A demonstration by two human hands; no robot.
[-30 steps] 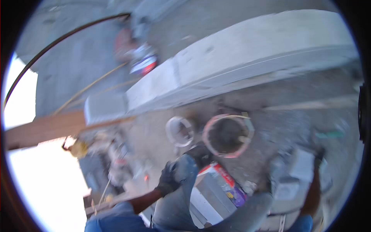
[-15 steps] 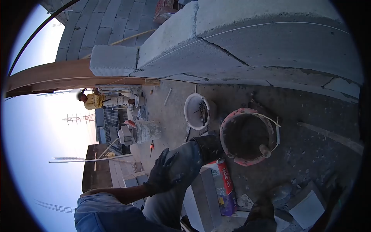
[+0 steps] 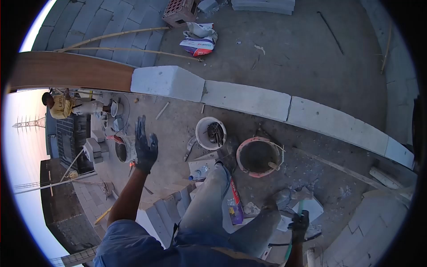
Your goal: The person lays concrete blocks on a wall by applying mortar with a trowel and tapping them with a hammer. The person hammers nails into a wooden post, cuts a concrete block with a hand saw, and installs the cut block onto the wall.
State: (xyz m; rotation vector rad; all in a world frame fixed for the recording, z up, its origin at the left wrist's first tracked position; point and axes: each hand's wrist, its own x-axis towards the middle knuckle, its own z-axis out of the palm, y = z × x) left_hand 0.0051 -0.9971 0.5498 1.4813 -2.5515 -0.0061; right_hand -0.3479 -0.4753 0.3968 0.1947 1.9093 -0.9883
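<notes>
My left hand (image 3: 146, 149), in a dark glove, is raised on the left with its fingers stretched out and spread, holding nothing. My right hand (image 3: 299, 224), also gloved, is closed around a long, thin green tool (image 3: 288, 254) at lower right; its head is too unclear to name. Near that hand lies a pale block (image 3: 312, 208) on the floor. A reddish bucket (image 3: 239, 156) holds grey mortar (image 3: 257, 156), with a wooden handle (image 3: 274, 166) sticking out. Beside it stands a white bucket (image 3: 199, 139) with dark sticks inside.
A low wall of pale blocks (image 3: 247, 98) crosses the view beyond the buckets. Behind it lie a bag (image 3: 198, 44) and a perforated brick (image 3: 180, 12). A plank (image 3: 340, 167) rests at right. A co-worker (image 3: 61, 106) in yellow stands at far left.
My view has swung to look over the wall's top. My left hand has lifted off my knee and spread its fingers. My right hand and the green tool show more clearly.
</notes>
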